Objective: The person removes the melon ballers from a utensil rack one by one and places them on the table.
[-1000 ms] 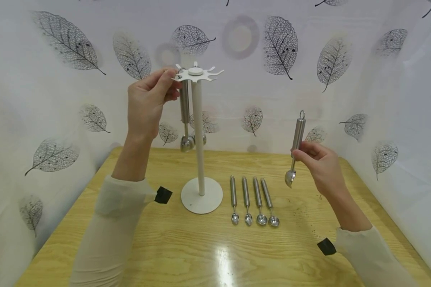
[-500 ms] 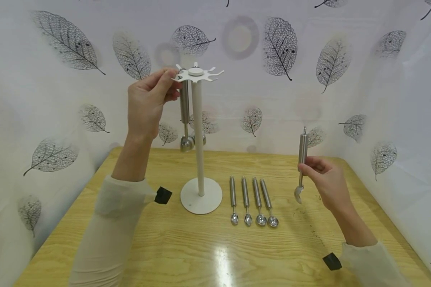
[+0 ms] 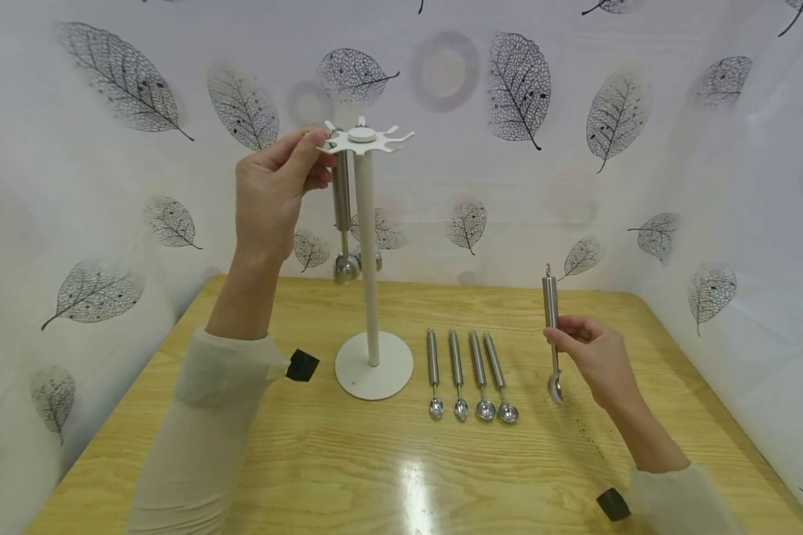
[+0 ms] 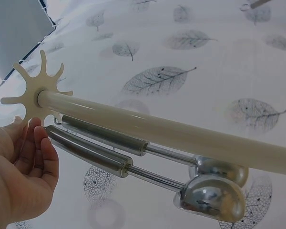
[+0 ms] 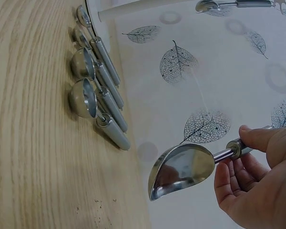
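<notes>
A white utensil rack (image 3: 372, 245) stands on the table, with a ring of hooks at its top. My left hand (image 3: 277, 174) pinches one of these hooks at the left; its fingertips lie right beside the top of a hanging steel scoop (image 4: 212, 198). A second hanging scoop (image 4: 105, 134) is partly hidden behind the first and the rack's pole. Over at the right, my right hand (image 3: 598, 360) holds a steel scoop (image 5: 183, 167) low on its handle, between thumb and fingers. Its bowl, pointed at one end, hangs down close over the table, with the handle's ring upward.
Several steel scoops (image 3: 473, 360) lie side by side between the rack and my right hand, bowls toward me, two oval and two round. Dark specks (image 5: 97, 212) dot the wooden table (image 3: 348, 461). A leaf-patterned cloth (image 3: 442, 171) surrounds the back and sides.
My right hand has come down toward the table with its scoop, and the scoop has turned to hang more upright. The left hand stays at the rack's hook.
</notes>
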Available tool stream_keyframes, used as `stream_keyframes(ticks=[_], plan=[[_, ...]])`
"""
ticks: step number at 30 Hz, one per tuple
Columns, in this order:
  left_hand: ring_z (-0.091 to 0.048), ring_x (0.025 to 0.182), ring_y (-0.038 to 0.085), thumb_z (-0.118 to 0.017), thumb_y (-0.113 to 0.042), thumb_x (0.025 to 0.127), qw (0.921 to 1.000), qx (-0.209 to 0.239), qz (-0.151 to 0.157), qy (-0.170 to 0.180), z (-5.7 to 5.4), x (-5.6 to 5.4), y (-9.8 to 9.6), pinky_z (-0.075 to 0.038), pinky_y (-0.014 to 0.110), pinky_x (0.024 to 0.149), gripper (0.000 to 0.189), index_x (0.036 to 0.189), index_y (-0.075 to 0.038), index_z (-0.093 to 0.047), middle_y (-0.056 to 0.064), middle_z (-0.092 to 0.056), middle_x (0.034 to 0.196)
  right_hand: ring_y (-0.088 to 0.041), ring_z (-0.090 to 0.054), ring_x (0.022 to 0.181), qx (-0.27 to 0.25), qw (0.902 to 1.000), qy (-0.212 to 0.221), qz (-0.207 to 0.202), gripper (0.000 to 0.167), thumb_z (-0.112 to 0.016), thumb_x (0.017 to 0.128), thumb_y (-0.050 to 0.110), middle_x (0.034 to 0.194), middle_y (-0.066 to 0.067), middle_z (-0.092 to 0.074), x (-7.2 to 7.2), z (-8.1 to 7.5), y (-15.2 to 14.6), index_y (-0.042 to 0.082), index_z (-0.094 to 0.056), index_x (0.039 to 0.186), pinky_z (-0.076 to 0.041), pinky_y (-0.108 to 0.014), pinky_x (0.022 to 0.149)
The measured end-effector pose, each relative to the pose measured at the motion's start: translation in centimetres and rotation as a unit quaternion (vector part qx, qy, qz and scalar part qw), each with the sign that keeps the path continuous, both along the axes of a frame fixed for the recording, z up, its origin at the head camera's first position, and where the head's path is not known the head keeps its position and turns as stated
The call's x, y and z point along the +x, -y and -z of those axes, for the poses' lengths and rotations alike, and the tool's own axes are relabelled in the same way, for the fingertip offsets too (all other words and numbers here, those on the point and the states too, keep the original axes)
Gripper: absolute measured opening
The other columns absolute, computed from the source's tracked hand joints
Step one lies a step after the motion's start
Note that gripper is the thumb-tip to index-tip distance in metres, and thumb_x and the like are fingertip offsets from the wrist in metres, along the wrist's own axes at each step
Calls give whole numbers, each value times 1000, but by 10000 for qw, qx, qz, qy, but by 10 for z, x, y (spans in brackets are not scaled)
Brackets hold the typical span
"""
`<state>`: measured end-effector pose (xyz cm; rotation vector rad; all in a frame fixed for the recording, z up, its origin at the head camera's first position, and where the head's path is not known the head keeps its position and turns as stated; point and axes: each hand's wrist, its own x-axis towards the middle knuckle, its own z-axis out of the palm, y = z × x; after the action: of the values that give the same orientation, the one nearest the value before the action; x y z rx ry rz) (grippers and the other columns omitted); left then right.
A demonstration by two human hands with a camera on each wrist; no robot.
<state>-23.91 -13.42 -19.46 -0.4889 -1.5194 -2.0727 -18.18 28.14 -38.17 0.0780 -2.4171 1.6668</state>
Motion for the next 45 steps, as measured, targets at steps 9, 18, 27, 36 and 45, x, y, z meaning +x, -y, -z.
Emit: stream_keyframes(ticks=[9, 18, 27, 36, 45], plan=[[-65, 67, 14, -73, -12, 98, 10000, -9, 1, -1, 0, 1, 1, -61, 22, 70, 15, 104, 0, -79, 8, -72, 81, -12, -69, 84, 184, 9982, 567, 7, 50, -75, 99, 22, 96, -2, -71, 0, 16, 2, -15, -58, 129, -62, -23, 77], [-65, 67, 15, -73, -13, 98, 10000, 6, 23, 28, 0, 1, 1, -62, 22, 70, 13, 102, -2, -80, 8, -72, 81, -17, -69, 86, 447, 9923, 1150, 54, 54, -77, 97, 25, 101, -12, -71, -2, 27, 8, -14, -58, 129, -62, -25, 76], [-65, 66, 14, -73, -12, 98, 10000, 17, 37, -9, 0, 0, 0, -61, 22, 69, 13, 101, -2, -80, 8, -72, 80, -23, -69, 88, 679, 9840, 1634, 210, 56, -77, 97, 25, 106, -18, -69, -5, 36, 13, -15, -57, 129, -61, -24, 71], [-65, 66, 15, -74, -9, 97, 9995, 198, 145, 181, -3, 2, -1, -62, 21, 69, 12, 101, 0, -79, 10, -72, 81, -19, -66, 82, 893, 9807, 1719, 274, 52, -77, 96, 25, 105, -20, -69, -11, 43, 15, -15, -60, 124, -59, -25, 67], [-65, 65, 14, -73, -9, 97, 9996, 204, 146, 152, -2, 2, -1, -61, 21, 68, 11, 100, 0, -79, 10, -72, 80, -17, -60, 74, 1165, 9754, 1834, 383, 48, -79, 94, 25, 94, -15, -68, -16, 53, 17, -13, -62, 118, -53, -23, 58]])
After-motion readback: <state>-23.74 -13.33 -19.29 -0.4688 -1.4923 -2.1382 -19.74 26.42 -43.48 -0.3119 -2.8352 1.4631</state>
